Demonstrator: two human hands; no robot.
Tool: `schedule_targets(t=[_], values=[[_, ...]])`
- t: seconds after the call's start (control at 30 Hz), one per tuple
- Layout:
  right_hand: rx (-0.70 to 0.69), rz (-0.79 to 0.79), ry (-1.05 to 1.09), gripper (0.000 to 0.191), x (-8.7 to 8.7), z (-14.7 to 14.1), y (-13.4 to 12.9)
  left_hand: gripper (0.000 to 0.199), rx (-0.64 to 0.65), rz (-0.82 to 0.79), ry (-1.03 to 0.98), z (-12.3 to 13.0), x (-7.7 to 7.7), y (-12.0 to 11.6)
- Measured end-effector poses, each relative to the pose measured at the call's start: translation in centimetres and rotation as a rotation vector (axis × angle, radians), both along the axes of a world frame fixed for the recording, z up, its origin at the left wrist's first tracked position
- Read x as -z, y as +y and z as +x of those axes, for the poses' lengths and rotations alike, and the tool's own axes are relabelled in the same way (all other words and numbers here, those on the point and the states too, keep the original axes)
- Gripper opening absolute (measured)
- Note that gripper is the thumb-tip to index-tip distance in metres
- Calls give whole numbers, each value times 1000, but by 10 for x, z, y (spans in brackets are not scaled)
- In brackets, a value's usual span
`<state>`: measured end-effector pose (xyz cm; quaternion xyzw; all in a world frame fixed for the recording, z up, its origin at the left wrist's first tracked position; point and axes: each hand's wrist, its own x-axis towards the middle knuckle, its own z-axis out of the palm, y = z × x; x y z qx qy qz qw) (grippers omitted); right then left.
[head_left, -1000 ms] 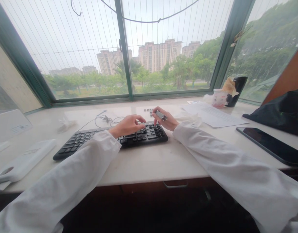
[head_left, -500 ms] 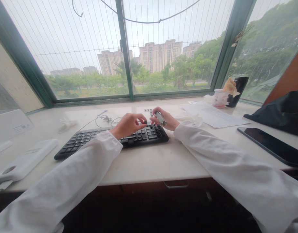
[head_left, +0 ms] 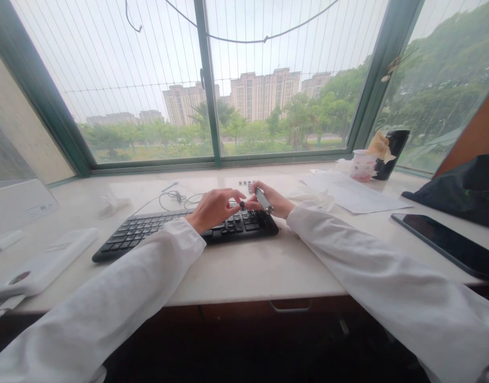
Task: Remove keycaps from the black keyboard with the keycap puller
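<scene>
Desk [head_left: 244, 276], pale and smooth-topped, carries everything at work here. Black plastic keyboard [head_left: 138, 229], long and flat, lies on it under both hands; long axis runs left to right, slightly slanted, left end nearer the person. Left hand [head_left: 215, 207] comes in from the left over the keyboard, thumb and forefinger pinched on a small dark block [head_left: 242, 204], probably a keycap. Right hand [head_left: 279, 202] comes in from the right, fingers curled round a slim silver-grey metal tool [head_left: 263, 199]. Tool's long axis slants from far left to near right, near end over the keyboard's right part, not aimed at the block. Small dark loose pieces [head_left: 245, 183], likely more keycaps, sit on the desk just beyond the keyboard, past the right hand's fingers. Block is at the left hand's fingertips, above the keyboard's right half, left of the tool. Left hand is nearer, clamped on it; right fingertip is just beside, contact unclear. Block too small to tell its long axis or which face is up.
</scene>
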<state>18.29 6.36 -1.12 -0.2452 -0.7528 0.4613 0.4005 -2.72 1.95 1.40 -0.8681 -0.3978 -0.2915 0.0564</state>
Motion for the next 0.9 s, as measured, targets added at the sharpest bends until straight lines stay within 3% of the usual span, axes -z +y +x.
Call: schedule_targets(t=[0.13, 0.43, 0.6, 0.77, 0.9], values=[[10, 9, -24, 58, 0, 2, 1, 33, 9, -30, -20, 0, 2, 2], [3, 107, 24, 53, 3, 5, 2, 30, -30, 54, -60, 3, 3, 0], [125, 316, 33, 50, 0, 7, 1, 33, -64, 61, -68, 3, 1, -2], [277, 401, -4, 42, -3, 7, -2, 34, -89, 67, -86, 3, 1, -2], [247, 434, -27, 44, -1, 7, -1, 33, -94, 81, -78, 5, 2, -3]])
